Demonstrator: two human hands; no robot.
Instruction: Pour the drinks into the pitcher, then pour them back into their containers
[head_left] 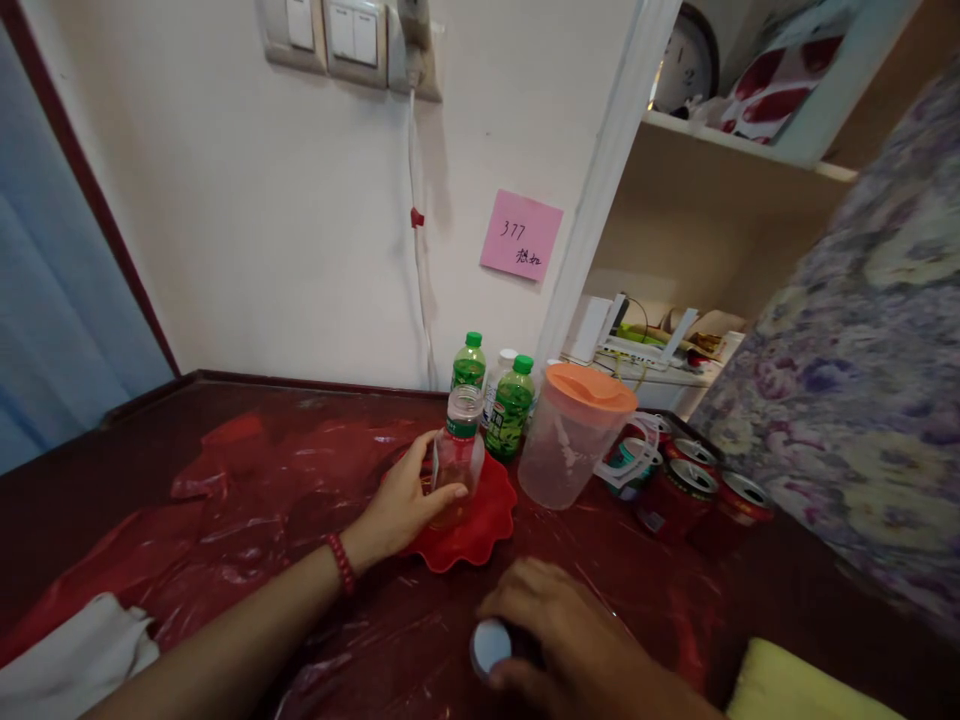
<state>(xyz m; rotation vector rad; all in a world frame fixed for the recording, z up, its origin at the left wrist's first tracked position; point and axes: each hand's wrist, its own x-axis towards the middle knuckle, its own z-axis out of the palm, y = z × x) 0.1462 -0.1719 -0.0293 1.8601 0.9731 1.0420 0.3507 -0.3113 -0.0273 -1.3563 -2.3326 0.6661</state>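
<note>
My left hand (412, 500) is wrapped around a clear bottle (461, 450) with a green-banded neck and an uncapped mouth. Some amber-tinted colour shows low in the bottle, which stands upright over a red scalloped plate (487, 535). Nearer to me, my right hand (559, 630) is curled with thumb and fingers about a small round cap (491, 646) with a pale face and dark rim. Part of what lies under the right palm is hidden, and that hand is slightly blurred.
Behind the plate stand green-labelled bottles (511, 410) and a white-capped one. To their right are a pitcher (559, 450) with an orange lid and several opened cans (679, 490). A yellow cloth or sponge (802, 685) lies front right, a pale cloth (79, 655) front left.
</note>
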